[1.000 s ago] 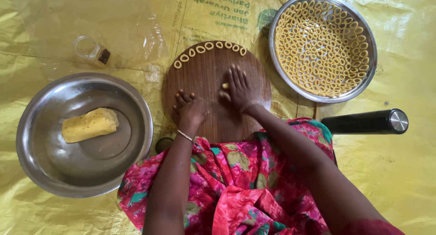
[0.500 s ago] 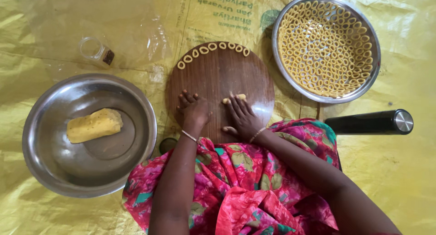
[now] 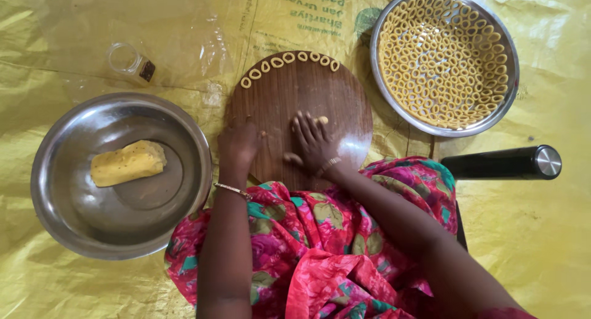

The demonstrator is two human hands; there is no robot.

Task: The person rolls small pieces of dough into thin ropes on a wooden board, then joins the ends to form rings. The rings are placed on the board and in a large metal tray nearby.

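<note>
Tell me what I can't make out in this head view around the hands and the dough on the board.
- Dough piece: mostly under the right hand; its shape is unclear.
- Left hand: curled palm-down on the round wooden board; anything under it is hidden.
- Near edge of the board: covered by the pink floral cloth.
- Small clear bottle: contents too small to tell.

I see my right hand (image 3: 313,140) flat on the round wooden board (image 3: 289,97), fingertips over a small dough piece (image 3: 321,119). My left hand (image 3: 239,145) rests curled beside it. Dough rings (image 3: 289,61) line the board's far edge.
</note>
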